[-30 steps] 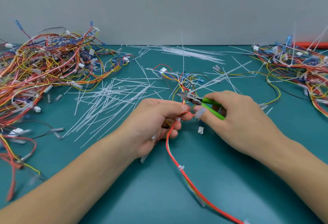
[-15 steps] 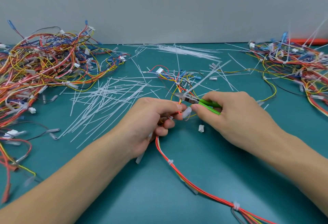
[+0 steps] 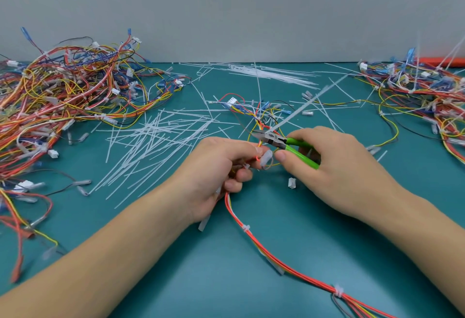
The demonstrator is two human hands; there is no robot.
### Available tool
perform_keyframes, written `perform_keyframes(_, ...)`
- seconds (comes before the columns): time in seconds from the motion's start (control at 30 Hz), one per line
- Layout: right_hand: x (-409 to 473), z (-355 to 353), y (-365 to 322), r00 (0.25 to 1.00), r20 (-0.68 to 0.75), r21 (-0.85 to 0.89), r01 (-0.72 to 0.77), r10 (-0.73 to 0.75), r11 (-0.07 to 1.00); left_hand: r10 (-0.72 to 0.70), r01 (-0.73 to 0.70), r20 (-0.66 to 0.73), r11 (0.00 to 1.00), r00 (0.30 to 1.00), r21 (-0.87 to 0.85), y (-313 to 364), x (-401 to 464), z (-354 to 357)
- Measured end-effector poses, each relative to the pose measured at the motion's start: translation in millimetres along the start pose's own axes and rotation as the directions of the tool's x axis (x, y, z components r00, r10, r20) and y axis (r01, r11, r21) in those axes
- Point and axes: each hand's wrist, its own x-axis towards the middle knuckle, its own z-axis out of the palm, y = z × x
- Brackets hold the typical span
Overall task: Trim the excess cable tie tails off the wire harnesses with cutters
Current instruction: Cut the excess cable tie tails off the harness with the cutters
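Your left hand (image 3: 221, 166) is gripping the harness (image 3: 254, 239) mid-table, while your right hand (image 3: 334, 166) is squeezing the green cutters (image 3: 284, 142), their jaws meeting 1 long tie tail (image 3: 302, 108) above it.

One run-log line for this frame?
left hand: grips harness | right hand: holds cutters | cutters at tie tail | cut: not confirmed
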Motion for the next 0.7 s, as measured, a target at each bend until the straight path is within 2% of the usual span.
perform_keyframes(0.27,2.2,-2.1,2.6,0.999,0.004,-0.009,0.04,-0.04,0.999,0.01,-0.01,-0.009,1.0,1.0,0.021,2.3,-0.5,2.9)
perform_keyframes(0.7,-3.6,-3.9,-7.0,0.992,-0.062,-0.035,-0.114,0.112,0.993,0.02,-0.02,0.015,1.0,1.0,-0.006,1.0,-2.7,3.7)
